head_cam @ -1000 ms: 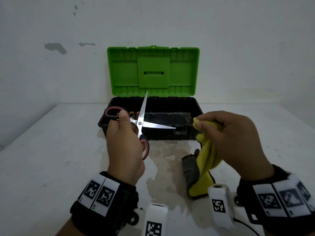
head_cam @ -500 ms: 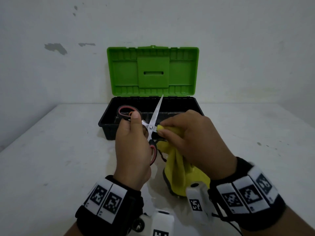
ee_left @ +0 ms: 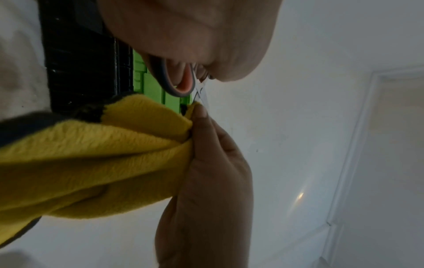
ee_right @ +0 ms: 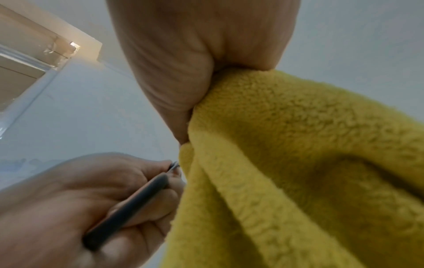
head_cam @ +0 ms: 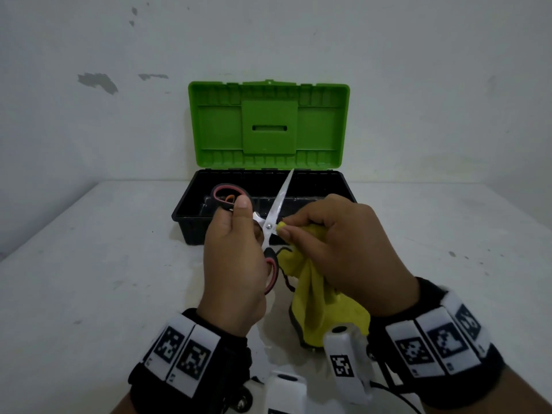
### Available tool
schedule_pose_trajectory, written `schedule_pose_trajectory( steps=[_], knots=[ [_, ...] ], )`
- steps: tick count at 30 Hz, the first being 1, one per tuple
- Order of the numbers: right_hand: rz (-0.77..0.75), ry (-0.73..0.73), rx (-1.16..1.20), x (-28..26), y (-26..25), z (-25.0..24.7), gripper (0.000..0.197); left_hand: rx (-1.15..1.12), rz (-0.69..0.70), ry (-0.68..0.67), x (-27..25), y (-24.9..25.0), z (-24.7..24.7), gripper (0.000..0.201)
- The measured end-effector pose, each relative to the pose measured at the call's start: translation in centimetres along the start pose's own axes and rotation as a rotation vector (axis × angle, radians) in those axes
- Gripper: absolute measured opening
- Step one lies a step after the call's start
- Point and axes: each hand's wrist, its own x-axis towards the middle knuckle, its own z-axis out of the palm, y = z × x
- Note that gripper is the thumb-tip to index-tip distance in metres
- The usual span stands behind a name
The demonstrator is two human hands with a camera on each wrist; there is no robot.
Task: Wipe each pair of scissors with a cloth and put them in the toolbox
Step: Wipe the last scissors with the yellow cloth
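The left hand (head_cam: 236, 264) gripped the scissors (head_cam: 270, 225) by their black-and-red rubbery loops, steel blades splayed open above the bench (head_cam: 89, 279); the right hand (head_cam: 340, 249) had its fingers (head_cam: 294, 233) pinching a fleecy yellow cloth (head_cam: 322, 309) against the pivot; behind, the toolbox (head_cam: 191, 225) stood open, black ribbed tray, glossy green lid upright against a scuffed white wall (head_cam: 89, 115).

Lower blade of scissors (head_cam: 274, 213) hidden under cloth (head_cam: 322, 306) (toolbox (head_cam: 191, 222) contents too dark to ID).
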Motion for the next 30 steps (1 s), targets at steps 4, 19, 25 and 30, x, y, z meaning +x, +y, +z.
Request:
schedule_pose_trajectory(
  steps=[4, 19, 25, 30],
  knots=[
    [0.037, -0.039, -0.018, -0.9, 1.2, -0.7, 0.007, -0.02, -0.045, 0.046, 0.4, 0.2, -0.6, 0.037],
    [0.061, -0.066, 0.116, -0.7, 1.5, -1.6, 0.001, -0.008, -0.016, -0.017, 1.2, 0.9, -1.3, 0.037],
    [0.124, -0.125, 0.088, -2.2, 2.8, -2.5, 0.003, 0.055, 0.02, -0.035, 0.8, 0.5, -1.5, 0.041],
    [0.218, -0.085, 0.018, -2.6, 4.5, -4.6, 0.009, 0.131, -0.025, -0.099, 1.7, 1.0, -2.5, 0.039]
  ],
)
